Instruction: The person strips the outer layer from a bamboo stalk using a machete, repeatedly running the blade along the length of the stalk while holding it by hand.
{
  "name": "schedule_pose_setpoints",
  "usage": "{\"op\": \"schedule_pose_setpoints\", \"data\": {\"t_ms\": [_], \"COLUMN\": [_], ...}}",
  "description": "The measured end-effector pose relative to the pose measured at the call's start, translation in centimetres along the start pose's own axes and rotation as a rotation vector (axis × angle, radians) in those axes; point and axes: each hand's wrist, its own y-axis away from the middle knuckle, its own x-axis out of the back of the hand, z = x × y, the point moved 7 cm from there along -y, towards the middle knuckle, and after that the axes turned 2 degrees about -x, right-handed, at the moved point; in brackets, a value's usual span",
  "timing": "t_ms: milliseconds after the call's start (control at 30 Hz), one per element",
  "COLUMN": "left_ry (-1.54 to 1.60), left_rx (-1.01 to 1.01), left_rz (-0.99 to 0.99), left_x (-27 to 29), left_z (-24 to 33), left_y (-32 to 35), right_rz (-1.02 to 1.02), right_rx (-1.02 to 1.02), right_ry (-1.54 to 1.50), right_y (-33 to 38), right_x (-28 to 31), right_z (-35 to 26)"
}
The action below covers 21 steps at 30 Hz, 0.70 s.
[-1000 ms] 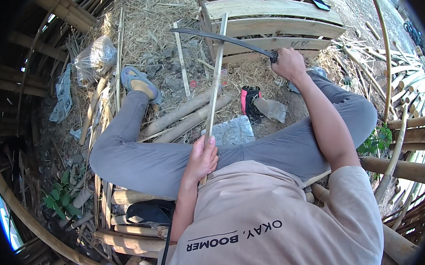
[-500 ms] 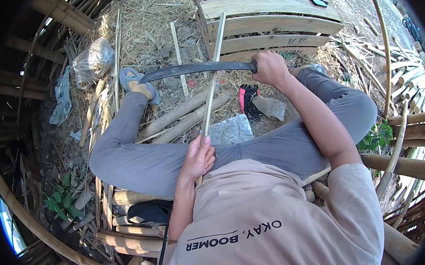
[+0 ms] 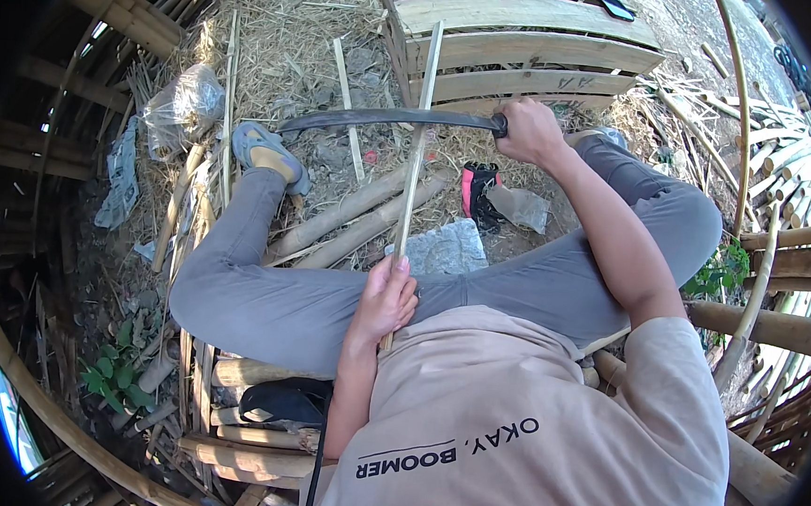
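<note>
My left hand [image 3: 386,299] is closed around the lower part of a thin bamboo strip [image 3: 413,178], close to my waist. The strip points away from me, its far end in front of the wooden crate. A machete with a long, dark, curved blade [image 3: 359,116] is gripped by its handle in my right hand [image 3: 530,132]. Its blade reaches leftward and crosses the strip's upper part; whether the edge bites into it I cannot tell. Beneath the blade's middle, another pale strip [image 3: 348,108] lies on the ground.
The slatted crate [image 3: 523,50] carries a phone [image 3: 611,0]. Bamboo poles [image 3: 356,217], a stone block [image 3: 444,246] and a black-and-red item [image 3: 478,190] lie between my legs. A clear plastic bag [image 3: 185,111] is at left, cut bamboo [image 3: 778,166] at right.
The machete blade has turned to lie more level, its tip slightly higher. My right hand and the strip appear slightly further right, with the whole view shifted a little.
</note>
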Motion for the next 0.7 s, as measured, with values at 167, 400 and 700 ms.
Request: {"op": "schedule_pose_setpoints", "data": {"t_ms": [167,400,700], "left_ry": [-0.015,-0.089,-0.030], "left_rx": [-0.006,-0.058,-0.039], "left_rz": [-0.005,0.002,0.014], "left_x": [0.4,0.5,0.2], "left_z": [0.2,0.0,-0.2], "left_y": [0.2,0.1,0.2], "right_rz": [-0.165,-0.123,-0.044], "right_rx": [-0.012,-0.033,-0.181], "right_ry": [0.024,0.008,0.036], "right_y": [-0.7,-1.1,-1.4], "right_x": [-0.5,-0.7,0.0], "right_z": [-2.1,-0.9,4.3]}}
